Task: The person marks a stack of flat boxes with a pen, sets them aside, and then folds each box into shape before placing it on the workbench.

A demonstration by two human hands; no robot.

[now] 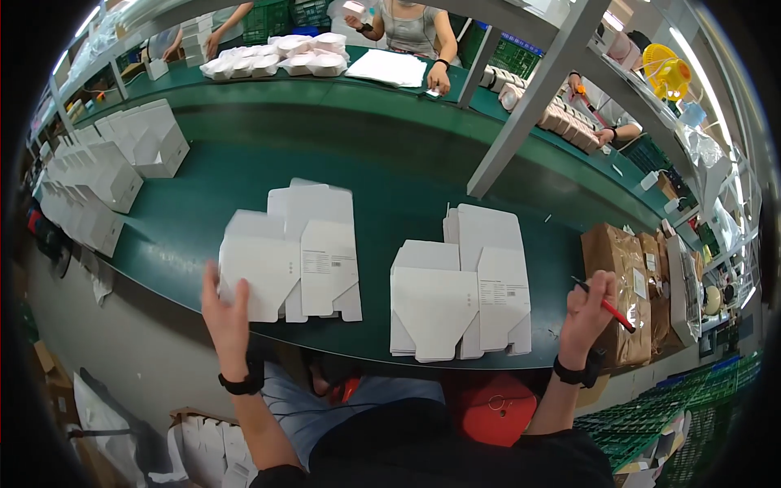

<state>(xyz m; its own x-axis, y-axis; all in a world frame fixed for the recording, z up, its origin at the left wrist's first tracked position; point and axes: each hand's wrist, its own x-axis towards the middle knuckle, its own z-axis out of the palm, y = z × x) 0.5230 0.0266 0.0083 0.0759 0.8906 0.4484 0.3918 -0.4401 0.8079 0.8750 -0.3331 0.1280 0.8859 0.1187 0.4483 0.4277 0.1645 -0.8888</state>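
On the green worktop (pixel 228 167), the left stack of flat boxes (pixel 260 268) would best be squared with light pressure along its edges. The left hand (pixel 225 313) has empty, spread fingers at its near-left side, contact unclear; the right hand (pixel 587 313) clasps a pen (pixel 620 317), best kept off the card. Standing white boxes (pixel 159 150) fill the left end; a brown parcel (pixel 622 305) crowds the right hand
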